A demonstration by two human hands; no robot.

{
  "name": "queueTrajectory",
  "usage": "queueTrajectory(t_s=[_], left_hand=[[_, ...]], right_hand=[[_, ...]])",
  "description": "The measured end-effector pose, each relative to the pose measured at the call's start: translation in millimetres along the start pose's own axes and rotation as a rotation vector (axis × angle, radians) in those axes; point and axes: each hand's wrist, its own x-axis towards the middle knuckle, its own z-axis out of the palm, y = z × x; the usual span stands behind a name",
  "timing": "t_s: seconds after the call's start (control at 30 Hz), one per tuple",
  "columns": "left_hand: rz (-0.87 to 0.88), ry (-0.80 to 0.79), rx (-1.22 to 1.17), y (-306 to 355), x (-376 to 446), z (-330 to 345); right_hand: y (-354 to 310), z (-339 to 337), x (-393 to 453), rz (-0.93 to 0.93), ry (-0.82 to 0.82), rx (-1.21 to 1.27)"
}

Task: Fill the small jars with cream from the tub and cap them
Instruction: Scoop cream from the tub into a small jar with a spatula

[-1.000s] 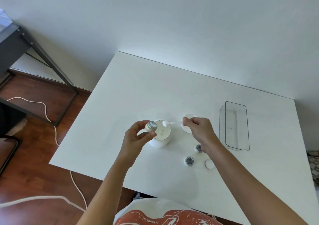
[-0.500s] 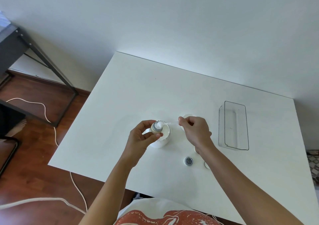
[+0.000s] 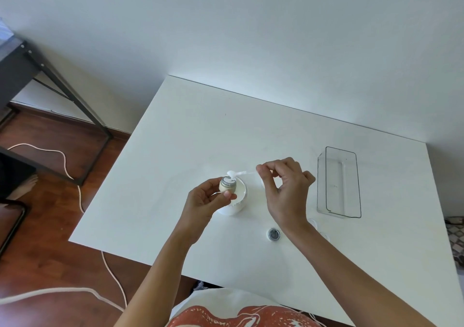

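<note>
My left hand (image 3: 206,201) grips a small jar (image 3: 227,185) and holds it above the open white cream tub (image 3: 237,201). My right hand (image 3: 283,188) pinches the end of a thin white spatula (image 3: 242,173); its tip carries a blob of cream right at the jar's mouth. Another open small jar (image 3: 274,234) stands on the white table (image 3: 200,138) near my right wrist. A white cap (image 3: 313,222) peeks out beside that wrist. The tub's lid is mostly hidden behind my right hand.
A clear plastic bin (image 3: 339,182) stands to the right of my hands. To the left of the table are a dark metal frame (image 3: 62,88), a wooden floor, white cables (image 3: 62,158) and a bare foot (image 3: 23,187).
The spatula's loaded tip went from over the tub to the mouth of the jar. My left hand shifted the jar right, over the tub. My right hand moved up and now hides one jar.
</note>
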Motion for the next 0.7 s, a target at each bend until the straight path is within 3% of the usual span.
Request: queueTrajectory(t_s=[0.2, 0.33, 0.7], left_hand=[[-0.011, 0.011, -0.038, 1.3, -0.2, 0.9], [-0.015, 0.015, -0.054, 2.3, -0.2, -0.1], [0.006, 0.015, -0.102, 4.7, -0.9, -2.7]], right_hand=[[13.6, 5.2, -7.0, -0.381, 0.095, -0.150], [19.3, 3.7, -9.0, -0.523, 0.120, -0.219], [17.2, -8.2, -9.4, -0.500, 0.166, -0.197]])
